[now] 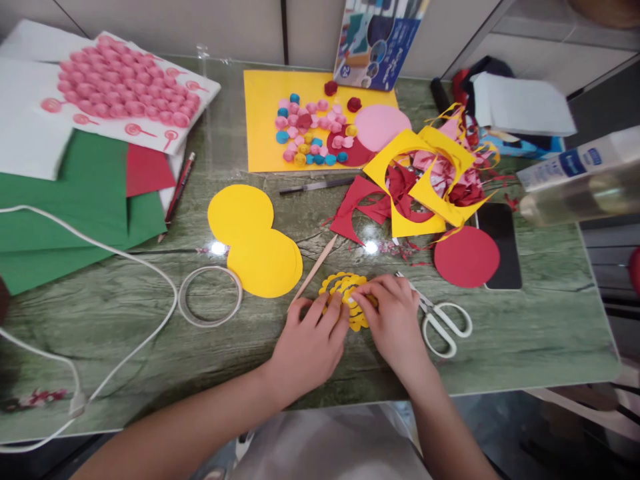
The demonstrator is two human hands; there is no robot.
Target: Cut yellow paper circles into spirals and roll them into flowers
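Note:
A yellow paper spiral with a scalloped edge (343, 281) lies on the table between my hands. My left hand (313, 343) rests over its left side, fingers bent, the fingertips holding it. From the right, the thumb and index finger of my right hand (395, 317) are pinched together at the spiral's centre, where a small white bit (351, 300) shows. I cannot tell what that bit is. White-handled scissors (445, 327) lie just right of my right hand, their blades partly hidden by it. A pointed wooden stick (316, 268) lies beyond my left fingers.
Yellow paper circles (265, 263) and a tape roll (211, 325) lie to the left. Beyond are paper offcuts (420, 223), a red circle (467, 257) on a phone (503, 247), and small coloured paper rolls on a yellow sheet (263, 120). A white cable (150, 233) crosses the left side.

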